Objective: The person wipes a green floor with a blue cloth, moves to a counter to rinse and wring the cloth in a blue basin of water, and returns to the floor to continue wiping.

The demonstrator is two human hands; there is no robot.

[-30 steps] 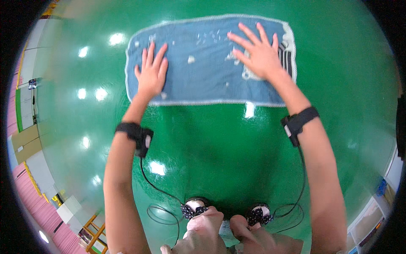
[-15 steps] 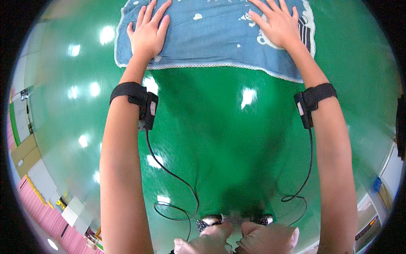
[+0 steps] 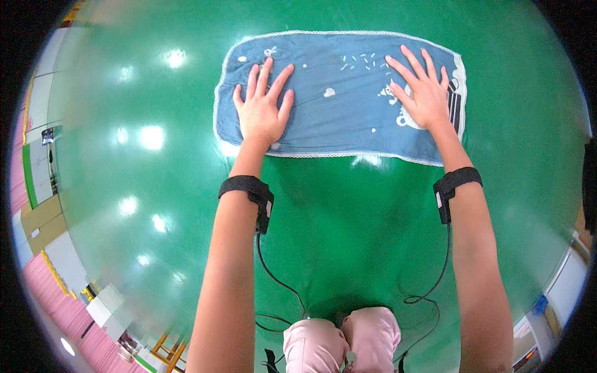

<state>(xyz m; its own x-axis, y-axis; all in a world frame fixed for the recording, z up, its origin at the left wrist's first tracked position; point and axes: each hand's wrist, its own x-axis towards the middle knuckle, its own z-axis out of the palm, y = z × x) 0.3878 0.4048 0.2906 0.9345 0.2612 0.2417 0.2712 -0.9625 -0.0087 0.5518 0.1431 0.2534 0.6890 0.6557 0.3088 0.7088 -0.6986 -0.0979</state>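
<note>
1. Head view shows a blue towel (image 3: 339,99) spread flat on the green floor (image 3: 348,248), in the upper middle of the frame, its long side running left to right. It has a white lace-like edging, small white motifs scattered over it and a larger white and dark picture at its right end.
2. Left hand (image 3: 261,109) lies palm down on the left part of the towel, fingers straight and spread apart, gripping nothing.
3. Right hand (image 3: 423,93) lies palm down on the right part, partly over the picture, fingers likewise splayed and flat on the fabric.
4. Judging by how it lies, the towel is thin, soft and light; it would likely sag and fold as soon as it is lifted, and may slide on the glossy floor under a push. The corners or the short ends look like the best places to pinch it.
5. Each forearm carries a black wristband (image 3: 249,189), with thin black cables trailing down toward the lower middle of the frame.
6. Pink-clad knees (image 3: 342,342) show at the lower edge, between the arms.
7. Bright light reflections dot the floor at the left.
</note>
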